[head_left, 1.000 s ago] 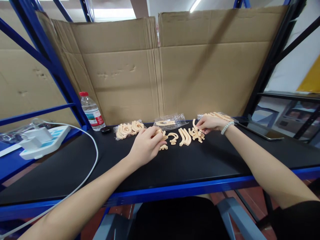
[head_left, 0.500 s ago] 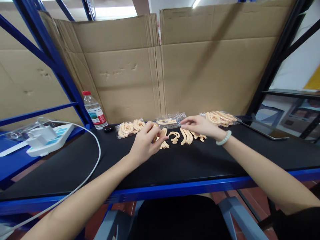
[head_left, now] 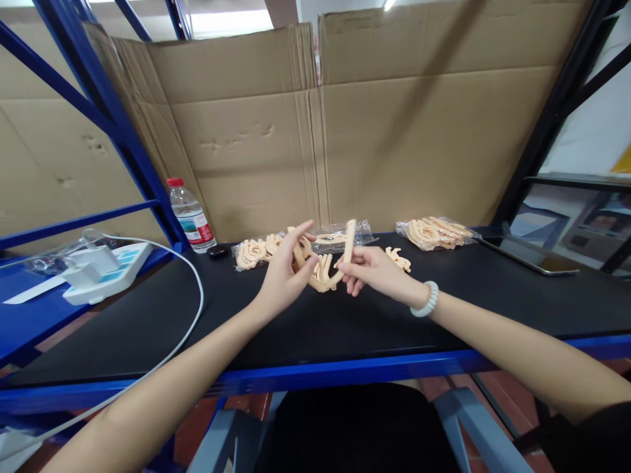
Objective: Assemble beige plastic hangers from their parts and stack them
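My right hand (head_left: 372, 270) is closed on a curved beige strip (head_left: 350, 242), pinched between thumb and fingers with one end pointing up. My left hand (head_left: 286, 266) has its index finger stretched out and its thumb apart. Part of a curved beige piece (head_left: 298, 255) shows inside its grasp. The two visible parts may belong to one U-shaped strip; the hands partly hide the join. Loose beige strips (head_left: 323, 266) lie on the black table between the hands. Just beyond my right hand rests a small cluster of scalloped beige pieces (head_left: 398, 258).
Clear bags of beige pieces stand at the back: a left bag (head_left: 251, 253), a middle bag (head_left: 340, 238) and a right bag (head_left: 436, 233). A water bottle (head_left: 191, 217), a power strip (head_left: 111, 272) with a white cable and a flat tablet (head_left: 527, 255) flank them. Cardboard (head_left: 419, 131) walls the back.
My right hand has come down and toward the middle and now grips a beige strip. The left hand's fingers have spread and its piece has tilted into view.
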Tool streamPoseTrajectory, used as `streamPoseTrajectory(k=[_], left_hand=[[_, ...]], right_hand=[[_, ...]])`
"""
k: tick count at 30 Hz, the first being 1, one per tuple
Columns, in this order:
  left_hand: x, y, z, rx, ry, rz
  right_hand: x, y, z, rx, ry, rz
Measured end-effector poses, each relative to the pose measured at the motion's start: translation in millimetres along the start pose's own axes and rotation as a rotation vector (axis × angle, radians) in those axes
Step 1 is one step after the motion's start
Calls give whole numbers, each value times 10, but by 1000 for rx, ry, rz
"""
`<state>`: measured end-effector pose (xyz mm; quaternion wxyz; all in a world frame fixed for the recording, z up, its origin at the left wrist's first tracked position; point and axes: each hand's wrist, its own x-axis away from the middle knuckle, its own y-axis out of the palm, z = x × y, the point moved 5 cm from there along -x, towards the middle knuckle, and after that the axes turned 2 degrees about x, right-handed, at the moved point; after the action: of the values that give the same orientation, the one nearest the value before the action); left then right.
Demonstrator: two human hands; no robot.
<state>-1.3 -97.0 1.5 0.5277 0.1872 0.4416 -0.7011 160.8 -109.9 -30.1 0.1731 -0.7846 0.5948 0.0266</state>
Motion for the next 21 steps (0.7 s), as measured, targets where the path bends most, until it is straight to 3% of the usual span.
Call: streamPoseTrajectory(k=[2, 5, 8, 10, 13, 15, 17, 21], left_hand=[[-8, -11, -94, 193, -111, 15], [-4, 46, -172, 345, -261, -74], [7, 87, -171, 363, -283, -132], [9, 72, -161, 336, -244, -89], [16, 53, -161, 294, -214, -31], [18, 42, -156, 279, -211, 4], [19, 32, -138, 276, -207, 40], [34, 39, -90, 301, -204, 62]], right_hand=[[-12, -100, -20, -110, -11, 64], [-29, -145, -4, -186, -9, 32], [-46, -168, 77, -139, 39, 51], [-38, -225, 90, -19, -5, 182], [64, -303, -40, 319, -243, 479], [150, -257, -145, 519, -394, 563], [187, -149, -201, 613, -481, 482], [180, 40, -192, 635, -517, 238]])
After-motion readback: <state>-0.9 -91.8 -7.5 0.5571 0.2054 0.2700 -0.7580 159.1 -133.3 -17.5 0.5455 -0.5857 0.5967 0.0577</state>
